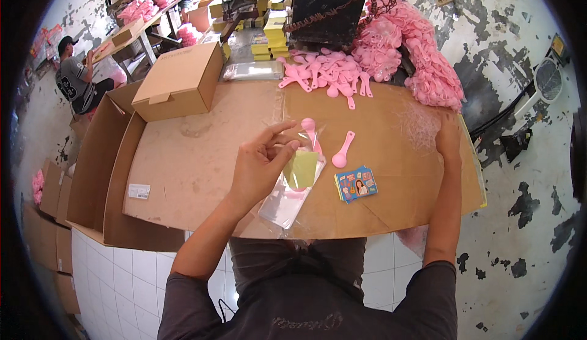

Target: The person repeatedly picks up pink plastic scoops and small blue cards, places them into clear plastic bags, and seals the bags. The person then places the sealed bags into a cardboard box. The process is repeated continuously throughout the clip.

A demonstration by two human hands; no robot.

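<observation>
Head camera, looking down at my workbench: my left hand (260,169) pinches the top of a clear plastic sleeve (292,187) between thumb and fingertips, the other fingers fanned loosely open above it. The sleeve hangs just over the brown cardboard work surface (195,169), already carrying a yellow card (302,170) and a pink plastic spoon (309,131) whose round end pokes out of the mouth. My right hand (449,138) reaches far to the right edge of the cardboard, palm down on a thin heap of clear film (419,123); whether those fingers have closed on anything, I cannot tell. A second pink spoon (342,150) lies loose just beside the sleeve, with a small stack of printed picture cards (356,184) near it. Farther back sit a scatter of loose pink spoons (327,74), a mound of bagged pink pieces (422,53), a shut cardboard box (180,80) and stacked yellow boxes (275,34). Another person (76,74) works at a distant table to the left. The risk, as I judge it, lies in the light grip: the sleeve is held by one corner only, so a tilt could let the spoon slide out of the open mouth, or the slick film could slip from my fingers.
</observation>
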